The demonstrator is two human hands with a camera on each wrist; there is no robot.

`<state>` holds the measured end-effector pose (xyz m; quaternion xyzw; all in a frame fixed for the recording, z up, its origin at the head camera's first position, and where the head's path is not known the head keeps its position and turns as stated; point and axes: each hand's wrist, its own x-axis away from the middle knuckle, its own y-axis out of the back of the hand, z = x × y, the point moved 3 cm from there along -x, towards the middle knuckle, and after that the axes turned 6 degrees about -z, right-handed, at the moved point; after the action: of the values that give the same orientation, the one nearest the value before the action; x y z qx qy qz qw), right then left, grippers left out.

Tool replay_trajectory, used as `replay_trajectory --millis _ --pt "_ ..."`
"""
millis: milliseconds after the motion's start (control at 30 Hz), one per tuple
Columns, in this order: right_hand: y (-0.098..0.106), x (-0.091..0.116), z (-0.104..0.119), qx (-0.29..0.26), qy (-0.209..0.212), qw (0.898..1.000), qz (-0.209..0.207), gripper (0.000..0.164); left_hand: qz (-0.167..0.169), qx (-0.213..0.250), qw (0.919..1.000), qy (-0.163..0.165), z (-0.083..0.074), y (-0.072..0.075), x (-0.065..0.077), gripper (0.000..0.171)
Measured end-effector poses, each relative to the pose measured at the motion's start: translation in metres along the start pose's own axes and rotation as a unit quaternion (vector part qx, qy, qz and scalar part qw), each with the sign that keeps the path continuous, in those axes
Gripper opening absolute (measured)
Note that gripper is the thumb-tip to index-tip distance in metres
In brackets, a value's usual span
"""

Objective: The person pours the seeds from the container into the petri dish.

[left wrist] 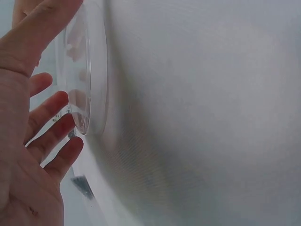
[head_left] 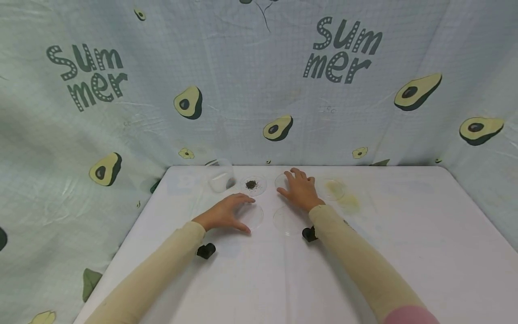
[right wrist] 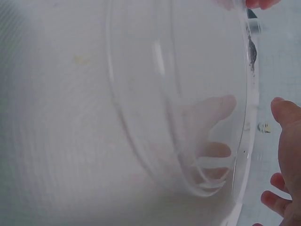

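My left hand (head_left: 223, 213) reaches in from the left, thumb and fingers spread around the near side of a clear round dish (head_left: 255, 217). In the left wrist view this shallow dish (left wrist: 98, 70) stands between the thumb and the fingertips. Farther back, my right hand (head_left: 301, 191) stretches over another clear dish (head_left: 280, 181), its fingers extended and thumb pointing left. The right wrist view has a large transparent dish (right wrist: 141, 122) up close, with the right hand (right wrist: 289, 155) beyond it at the edge, thumb and fingers apart.
Dark crumbs lie in a clear dish (head_left: 261, 188) at the back. Left of it, a transparent cup (head_left: 218, 180) holds something dark. A clear dish (head_left: 279, 221) sits near the right wrist. Yellowish matter shows around another dish (head_left: 332, 189). An avocado-print curtain (head_left: 234, 90) hangs behind the white table (head_left: 259, 279).
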<state>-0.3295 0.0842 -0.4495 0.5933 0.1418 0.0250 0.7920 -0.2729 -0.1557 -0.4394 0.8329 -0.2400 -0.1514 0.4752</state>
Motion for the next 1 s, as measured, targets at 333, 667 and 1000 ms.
replay_trajectory --millis 333,667,1000 --pt "0.006 0.002 -0.010 -0.012 -0.006 1.000 0.002 0.066 0.009 -0.015 0.9999 0.001 0.000 -0.004 0.002 0.089" --pt "0.007 0.001 -0.021 -0.011 -0.026 0.999 0.018 0.071 -0.001 -0.027 0.9995 -0.014 -0.003 0.003 0.000 0.089" --pt "0.007 0.005 -0.021 0.011 -0.028 0.999 0.029 0.079 -0.039 -0.019 0.9989 0.019 -0.006 0.015 -0.007 0.084"
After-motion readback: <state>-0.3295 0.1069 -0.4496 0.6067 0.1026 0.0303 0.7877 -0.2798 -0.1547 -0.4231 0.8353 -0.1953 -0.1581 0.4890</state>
